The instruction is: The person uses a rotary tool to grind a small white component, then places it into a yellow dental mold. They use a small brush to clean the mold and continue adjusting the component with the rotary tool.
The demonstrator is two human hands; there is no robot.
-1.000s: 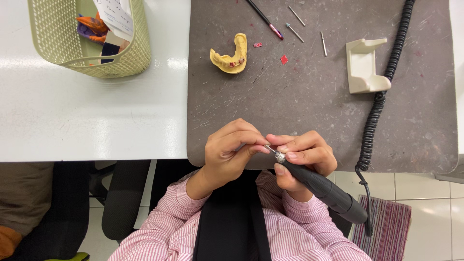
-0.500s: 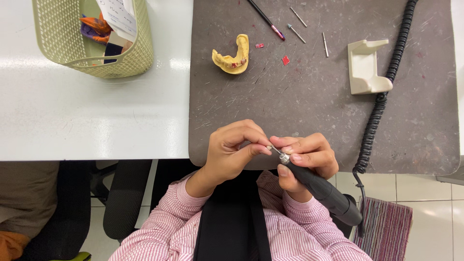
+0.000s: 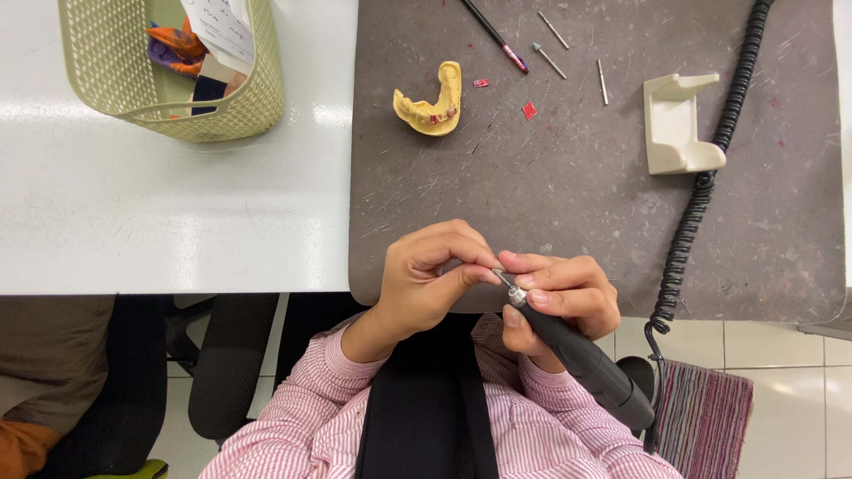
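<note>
1. Where the grey mat [image 3: 577, 177] overhangs the white counter [image 3: 177, 204], a dark rotary handpiece [image 3: 577, 355] with a silvery nose is gripped in the right hand [image 3: 564, 297].
2. Its metal tip is pinched by the fingertips of the left hand [image 3: 430, 279], closed narrowly on it; both hands touch at the mat's near edge.
3. Whatever sits at the tip is hidden by fingers. The handpiece's rear end is met by a coiled black cord [image 3: 710, 168].
4. A yellow dental cast [image 3: 432, 102] lies well apart, further up the mat.

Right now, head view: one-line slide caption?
Left hand pinches the tip of a black rotary handpiece held in the right hand above a grey mat.
</note>
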